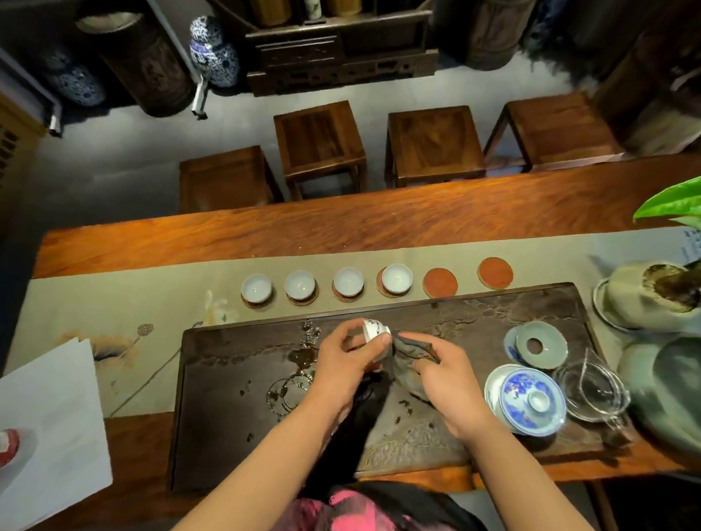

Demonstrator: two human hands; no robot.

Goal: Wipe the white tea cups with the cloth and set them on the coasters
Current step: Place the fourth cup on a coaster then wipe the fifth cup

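- I look down on a long reddish wooden table (pixel 342 221) with a pale runner (pixel 113 308) along it, and a dark carved tea tray (pixel 478 309) lying on top; I place everything else against that tray
- Beyond the tray's far edge, on the runner, I see a row of round reddish coasters; four of them carry white tea cups (pixel 256 288) (pixel 300 285) (pixel 348 281) (pixel 397 278), each upright, glossy and pale inside
- Two coasters (pixel 440 282) (pixel 495 273) further along the row, toward the right, are bare
- Above the tray's middle my left hand (pixel 347 360) grips one more white cup (pixel 375 333), tipped on its side with its foot up; it is small and white with dark brush marks on its outer wall
- My right hand (pixel 444 381) pinches a grey-brown cloth (pixel 407 360), bunched up and touching the cup's right side
- On the tray's left half I see dark wet patches and ring marks (pixel 289 390)
- At the tray's right end stand a blue-and-white lidded bowl (pixel 531 398), a celadon ring-shaped piece (pixel 541 345) and a clear glass pitcher (pixel 593 389)
- Off the tray's left end a white sheet of paper (pixel 49 425) lies on the table
- Wooden stools (pixel 319 141) stand on the floor past the table's far side
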